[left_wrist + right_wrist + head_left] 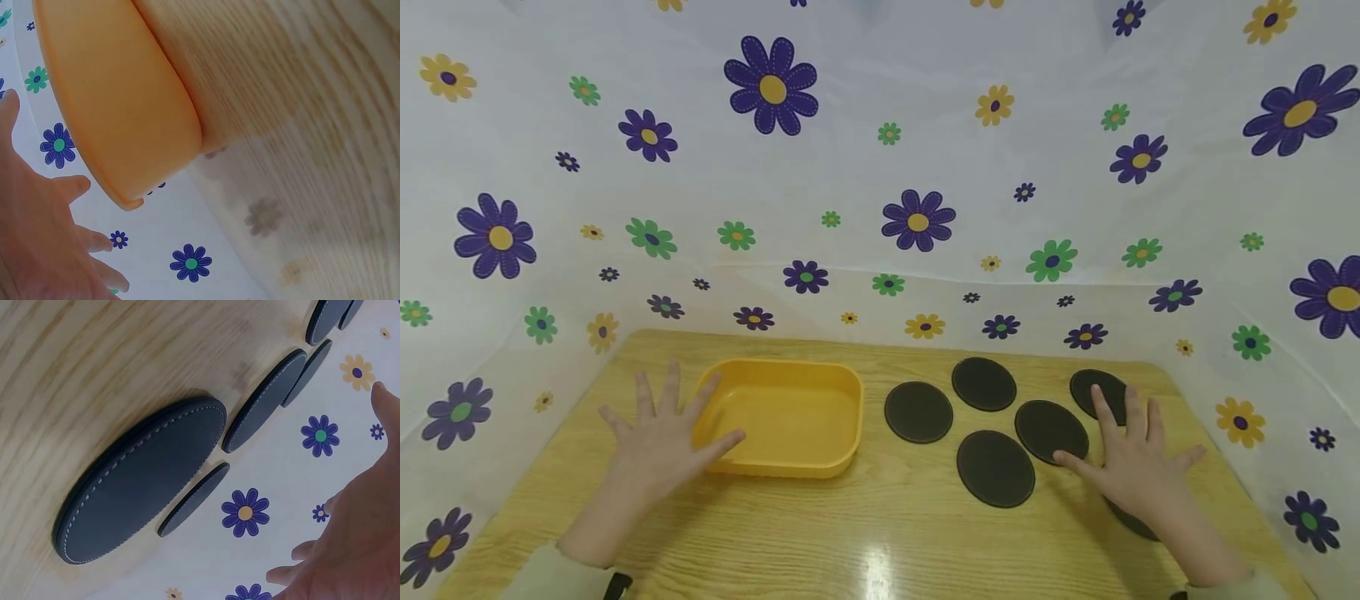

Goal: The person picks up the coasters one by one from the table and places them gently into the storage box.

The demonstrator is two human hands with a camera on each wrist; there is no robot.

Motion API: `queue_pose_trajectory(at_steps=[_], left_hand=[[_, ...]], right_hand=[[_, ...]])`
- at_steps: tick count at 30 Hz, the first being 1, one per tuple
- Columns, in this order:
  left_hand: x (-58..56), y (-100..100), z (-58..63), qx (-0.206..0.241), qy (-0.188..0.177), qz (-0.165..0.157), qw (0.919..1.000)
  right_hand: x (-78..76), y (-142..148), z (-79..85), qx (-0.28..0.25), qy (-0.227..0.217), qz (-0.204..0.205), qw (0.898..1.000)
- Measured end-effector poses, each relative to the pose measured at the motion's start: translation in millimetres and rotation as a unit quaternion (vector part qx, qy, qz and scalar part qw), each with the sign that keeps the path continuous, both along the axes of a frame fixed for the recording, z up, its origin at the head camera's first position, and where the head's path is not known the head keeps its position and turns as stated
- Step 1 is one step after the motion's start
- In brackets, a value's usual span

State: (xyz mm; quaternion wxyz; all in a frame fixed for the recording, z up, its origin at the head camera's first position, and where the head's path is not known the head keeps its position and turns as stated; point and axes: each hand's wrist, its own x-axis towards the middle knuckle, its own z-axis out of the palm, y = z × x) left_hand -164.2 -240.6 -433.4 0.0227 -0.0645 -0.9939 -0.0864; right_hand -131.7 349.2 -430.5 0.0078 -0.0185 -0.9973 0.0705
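My left hand [658, 446] is spread with straight fingers over the left end of a yellow plastic tray [857, 408], holding nothing. In the left wrist view the same hand [44, 231] is beside the tray's outer wall [125, 100]. On the right, my right hand [1142, 467] hovers with fingers spread among round black coasters, and its palm holds nothing. One coaster [1086, 387] is partly covered by its fingers, another [1131, 521] by the hand and wrist. The right wrist view shows white stitching around the nearest coaster [147, 481].
Between the tray and my right hand lie several more coasters, among them one at the left [919, 412] and one nearer me [996, 468]. A wood-grain table [820, 533] carries everything. White flower-printed cloth [850, 175] encloses its back and sides.
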Motion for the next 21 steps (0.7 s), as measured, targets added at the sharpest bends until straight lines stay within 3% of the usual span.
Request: queue_pose_trajectory(at_steps=[14, 21], left_hand=[[2.0, -10.7, -11.2, 0.007, 0.055, -0.033, 0.9979], [-2.7, -14.1, -16.0, -0.018, 0.077, -0.069, 0.9945]], right_hand=[[-23.2, 21.7, 3.3, 0.03, 0.071, 0.01, 0.997], [-40.3, 34.6, 6.9, 0.025, 0.053, -0.002, 0.998]])
